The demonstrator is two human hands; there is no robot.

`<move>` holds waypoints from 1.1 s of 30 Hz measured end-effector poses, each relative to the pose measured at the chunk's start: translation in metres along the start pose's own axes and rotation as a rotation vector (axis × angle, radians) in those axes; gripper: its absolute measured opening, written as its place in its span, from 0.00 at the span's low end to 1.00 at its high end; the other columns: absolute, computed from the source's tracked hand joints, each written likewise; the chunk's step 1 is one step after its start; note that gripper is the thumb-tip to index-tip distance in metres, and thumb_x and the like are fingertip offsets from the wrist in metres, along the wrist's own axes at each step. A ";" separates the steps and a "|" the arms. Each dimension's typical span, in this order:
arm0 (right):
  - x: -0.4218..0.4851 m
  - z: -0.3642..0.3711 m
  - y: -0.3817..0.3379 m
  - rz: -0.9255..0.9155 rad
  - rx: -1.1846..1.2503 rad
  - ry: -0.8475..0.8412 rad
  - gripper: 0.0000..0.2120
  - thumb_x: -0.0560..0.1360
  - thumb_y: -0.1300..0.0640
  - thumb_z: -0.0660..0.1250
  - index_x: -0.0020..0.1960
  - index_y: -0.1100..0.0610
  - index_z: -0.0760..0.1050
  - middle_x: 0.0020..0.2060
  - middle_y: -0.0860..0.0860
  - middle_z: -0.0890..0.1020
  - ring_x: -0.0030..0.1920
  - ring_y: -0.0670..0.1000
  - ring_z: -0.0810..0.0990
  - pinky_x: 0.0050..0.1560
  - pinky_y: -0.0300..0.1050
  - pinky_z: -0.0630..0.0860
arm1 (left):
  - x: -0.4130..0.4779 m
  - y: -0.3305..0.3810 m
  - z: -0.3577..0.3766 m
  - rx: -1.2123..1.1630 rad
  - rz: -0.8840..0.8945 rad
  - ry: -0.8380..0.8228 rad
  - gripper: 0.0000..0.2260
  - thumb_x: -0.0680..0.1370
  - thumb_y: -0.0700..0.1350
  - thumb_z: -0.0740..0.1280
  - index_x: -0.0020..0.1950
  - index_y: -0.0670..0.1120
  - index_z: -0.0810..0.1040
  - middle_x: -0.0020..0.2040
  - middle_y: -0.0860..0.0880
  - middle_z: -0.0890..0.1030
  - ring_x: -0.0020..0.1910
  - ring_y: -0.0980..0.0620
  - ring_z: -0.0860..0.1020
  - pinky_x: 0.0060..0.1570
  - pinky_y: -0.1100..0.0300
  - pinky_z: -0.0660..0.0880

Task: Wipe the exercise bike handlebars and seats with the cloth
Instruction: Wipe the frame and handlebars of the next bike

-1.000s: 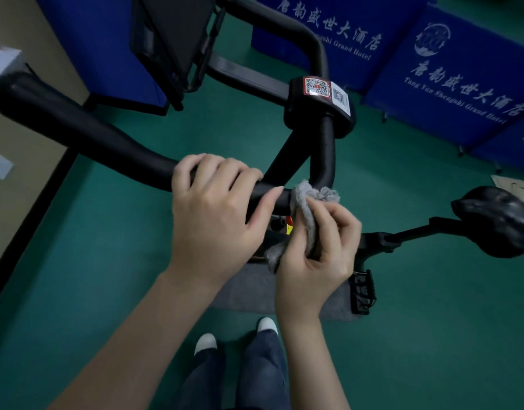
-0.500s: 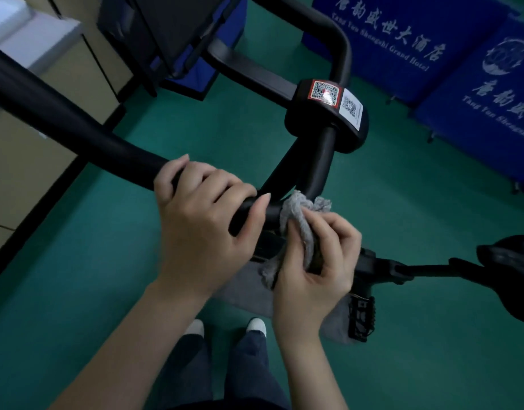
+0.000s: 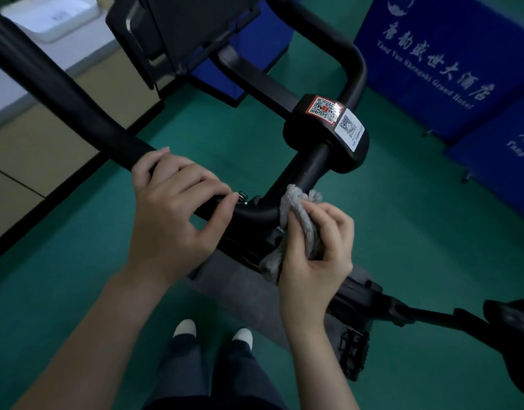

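Green floor (image 3: 402, 232) underfoot. Right hand (image 3: 314, 261) grips the grey cloth (image 3: 303, 223), bunched against the bend of the handlebar (image 3: 77, 99). Left hand (image 3: 172, 214) curls over the handlebar just beside. Seat (image 3: 515, 324) lies well apart, rightward. Blue banners (image 3: 447, 54) stand beyond.

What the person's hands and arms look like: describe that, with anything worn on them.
The left hand and right hand are bare: no gloves, rings, watch or bracelet in view. The left forearm and right forearm are uncovered down to the picture's edge, and no sleeve shows. The nails look unpainted. Below are dark jeans and white-toed shoes.
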State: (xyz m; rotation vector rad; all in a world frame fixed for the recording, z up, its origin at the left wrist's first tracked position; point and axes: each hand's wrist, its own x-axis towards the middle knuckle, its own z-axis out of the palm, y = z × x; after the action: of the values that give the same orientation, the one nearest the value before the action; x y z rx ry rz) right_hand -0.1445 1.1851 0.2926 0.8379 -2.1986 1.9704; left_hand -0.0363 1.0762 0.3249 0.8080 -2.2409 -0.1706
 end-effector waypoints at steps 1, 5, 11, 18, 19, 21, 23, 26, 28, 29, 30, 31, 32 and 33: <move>0.000 -0.001 0.001 -0.005 0.002 -0.011 0.06 0.73 0.67 0.70 0.50 0.64 0.81 0.46 0.57 0.77 0.50 0.46 0.77 0.54 0.37 0.73 | 0.000 0.001 0.000 0.000 -0.007 0.001 0.13 0.78 0.49 0.64 0.37 0.46 0.81 0.38 0.53 0.81 0.45 0.49 0.76 0.65 0.51 0.58; 0.030 0.004 0.011 0.030 0.015 0.000 0.05 0.73 0.66 0.70 0.49 0.64 0.81 0.46 0.59 0.77 0.49 0.48 0.77 0.54 0.38 0.73 | 0.001 0.000 0.003 -0.006 -0.023 0.012 0.12 0.77 0.49 0.64 0.36 0.46 0.81 0.37 0.53 0.80 0.45 0.50 0.76 0.64 0.50 0.59; 0.059 0.010 0.015 0.100 0.010 0.035 0.05 0.73 0.66 0.70 0.48 0.64 0.81 0.46 0.60 0.79 0.50 0.50 0.78 0.55 0.37 0.73 | 0.001 -0.002 0.007 -0.001 -0.007 0.053 0.13 0.78 0.49 0.63 0.36 0.47 0.81 0.37 0.54 0.80 0.44 0.50 0.76 0.62 0.51 0.60; 0.025 0.003 -0.002 0.062 -0.019 0.015 0.07 0.72 0.66 0.70 0.48 0.58 0.80 0.45 0.56 0.78 0.49 0.44 0.77 0.54 0.33 0.71 | 0.001 -0.005 0.010 -0.016 0.013 0.078 0.13 0.77 0.49 0.63 0.36 0.47 0.81 0.37 0.53 0.81 0.44 0.50 0.76 0.60 0.52 0.60; 0.030 0.005 -0.001 0.056 -0.029 0.021 0.07 0.72 0.66 0.70 0.48 0.58 0.80 0.45 0.56 0.78 0.49 0.45 0.78 0.53 0.33 0.71 | 0.001 -0.006 0.010 -0.019 0.015 0.085 0.13 0.77 0.49 0.63 0.36 0.47 0.81 0.37 0.53 0.81 0.44 0.50 0.76 0.60 0.52 0.60; 0.048 0.010 0.003 0.042 -0.046 0.048 0.06 0.72 0.66 0.71 0.48 0.60 0.81 0.45 0.56 0.79 0.49 0.47 0.78 0.53 0.33 0.72 | 0.001 -0.007 0.011 -0.019 0.023 0.100 0.12 0.77 0.49 0.63 0.36 0.47 0.81 0.37 0.54 0.81 0.44 0.50 0.75 0.59 0.52 0.60; 0.069 0.015 0.008 0.045 -0.067 0.067 0.04 0.72 0.65 0.71 0.47 0.62 0.82 0.44 0.55 0.80 0.48 0.45 0.79 0.52 0.33 0.73 | 0.000 -0.007 0.013 -0.016 0.030 0.111 0.12 0.77 0.48 0.63 0.36 0.47 0.80 0.37 0.53 0.81 0.44 0.50 0.75 0.59 0.53 0.60; 0.082 0.015 0.007 0.034 -0.127 0.058 0.03 0.72 0.63 0.73 0.46 0.59 0.83 0.42 0.51 0.82 0.46 0.43 0.79 0.50 0.34 0.74 | 0.000 -0.007 0.014 -0.006 0.029 0.126 0.12 0.77 0.48 0.63 0.36 0.47 0.80 0.37 0.53 0.81 0.44 0.50 0.75 0.60 0.54 0.59; 0.079 0.009 -0.001 -0.038 -0.179 -0.016 0.03 0.71 0.62 0.73 0.45 0.58 0.84 0.43 0.48 0.83 0.47 0.45 0.81 0.51 0.38 0.75 | 0.000 -0.007 0.014 -0.001 0.028 0.137 0.12 0.76 0.48 0.63 0.35 0.47 0.80 0.37 0.53 0.81 0.44 0.50 0.75 0.60 0.54 0.59; 0.076 0.005 -0.006 -0.113 -0.210 -0.083 0.02 0.71 0.61 0.74 0.45 0.57 0.84 0.43 0.47 0.83 0.47 0.47 0.81 0.52 0.39 0.75 | 0.000 -0.007 0.014 0.004 0.026 0.141 0.12 0.76 0.48 0.63 0.35 0.47 0.80 0.36 0.53 0.81 0.44 0.50 0.75 0.60 0.54 0.59; 0.074 0.000 -0.011 -0.195 -0.241 -0.165 0.02 0.71 0.61 0.74 0.44 0.57 0.84 0.43 0.46 0.83 0.48 0.48 0.81 0.52 0.39 0.75 | -0.001 -0.007 0.015 0.006 0.025 0.143 0.13 0.77 0.48 0.63 0.35 0.47 0.80 0.36 0.54 0.81 0.44 0.50 0.75 0.59 0.54 0.59; 0.072 -0.005 -0.015 -0.265 -0.268 -0.261 0.02 0.72 0.60 0.74 0.44 0.57 0.84 0.43 0.46 0.83 0.48 0.48 0.81 0.52 0.38 0.74 | -0.001 -0.007 0.015 0.008 0.022 0.143 0.13 0.77 0.48 0.62 0.34 0.47 0.79 0.36 0.54 0.80 0.43 0.50 0.75 0.59 0.54 0.60; 0.072 -0.010 -0.020 -0.315 -0.289 -0.365 0.02 0.72 0.60 0.74 0.44 0.57 0.84 0.43 0.46 0.83 0.47 0.49 0.80 0.52 0.36 0.73 | -0.001 -0.006 0.015 0.011 0.017 0.146 0.13 0.77 0.48 0.62 0.34 0.47 0.79 0.36 0.53 0.80 0.43 0.50 0.75 0.59 0.54 0.60; 0.075 -0.013 -0.025 -0.352 -0.311 -0.468 0.02 0.72 0.61 0.74 0.44 0.57 0.84 0.43 0.47 0.83 0.47 0.49 0.79 0.52 0.35 0.72 | 0.000 -0.005 0.015 0.013 0.011 0.148 0.14 0.77 0.48 0.62 0.34 0.47 0.79 0.35 0.53 0.80 0.43 0.50 0.75 0.59 0.54 0.60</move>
State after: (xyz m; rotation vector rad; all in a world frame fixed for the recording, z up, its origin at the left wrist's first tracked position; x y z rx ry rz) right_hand -0.2010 1.1713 0.3473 1.6211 -2.2806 1.3272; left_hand -0.0438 1.0705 0.3127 0.7897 -2.1089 -0.0882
